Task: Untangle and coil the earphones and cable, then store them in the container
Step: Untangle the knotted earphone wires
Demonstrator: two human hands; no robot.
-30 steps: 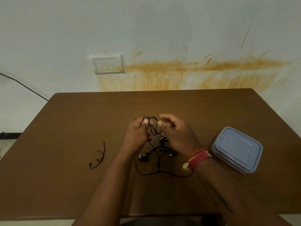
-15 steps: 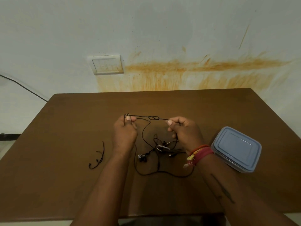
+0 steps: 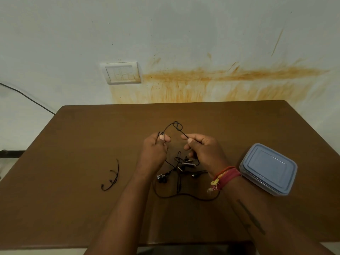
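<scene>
A black earphone cable with a loose knot (image 3: 177, 127) arches up between my two hands above the middle of the brown table (image 3: 92, 140). My left hand (image 3: 156, 150) pinches one side of it and my right hand (image 3: 202, 150) pinches the other. The rest of the tangle (image 3: 181, 168), with earbuds and white-tipped plugs, lies on the table below my hands, and a long loop trails toward me. The closed blue-lidded container (image 3: 268, 168) sits on the table just right of my right wrist.
A short black cable piece (image 3: 112, 176) lies apart on the left of the table. A switch plate (image 3: 122, 72) is on the stained wall behind. The table's front edge runs under my forearms.
My hands first spread apart and pulled the cable taut, then came closer again. The knot has loosened into an open loop and risen above my hands.
</scene>
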